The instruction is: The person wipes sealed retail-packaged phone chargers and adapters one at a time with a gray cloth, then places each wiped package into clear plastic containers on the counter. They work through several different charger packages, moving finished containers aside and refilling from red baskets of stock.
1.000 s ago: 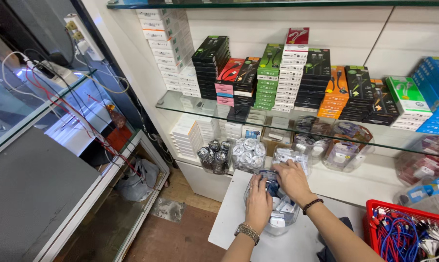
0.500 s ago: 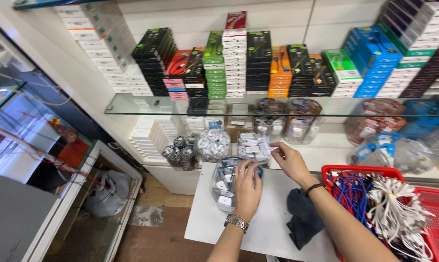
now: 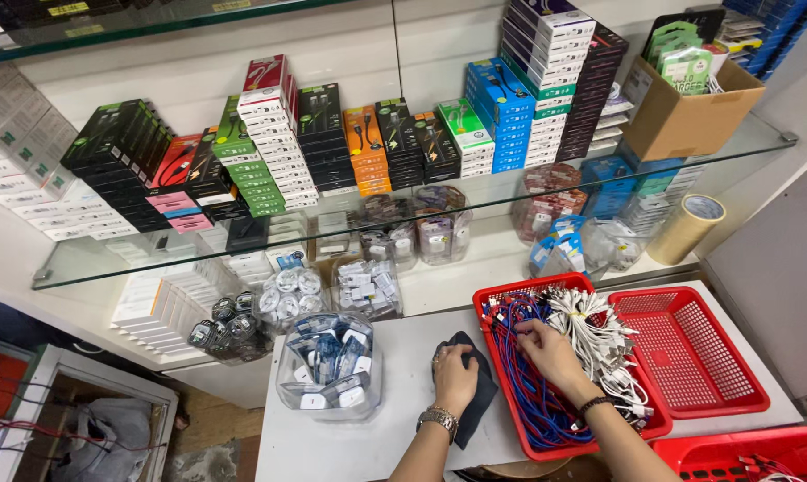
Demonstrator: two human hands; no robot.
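Shelved wall behind, packed with stacked cardboard boxes in black, green, orange, white and blue on a glass shelf (image 3: 403, 223), with an open brown carton (image 3: 689, 112) at its right end and a roll of tan tape (image 3: 686, 229) below. Underneath, a flat white desk (image 3: 403, 366) carrying, toward its right edge, two red plastic mesh baskets: the nearer red basket (image 3: 510, 402) heaped with coiled blue and white cables (image 3: 591, 335), the second basket (image 3: 689, 353) bare inside. Near the left edge, a clear plastic bag (image 3: 330, 364) stuffed with small white chargers, glossy and crinkled. More clear bags of small parts along the back edge. Between bag and basket, a dark soft cloth (image 3: 482, 393), rumpled, lying flat.

Left hand (image 3: 455, 379), watch at the wrist, resting palm-down on the cloth, fingers loosely curled. Right hand (image 3: 550, 346) down among the cables, fingers spread over the bundles; an actual grip cannot be told.

Half a second earlier: left on the clear bag, right lifted toward the shelf; view since swung right.
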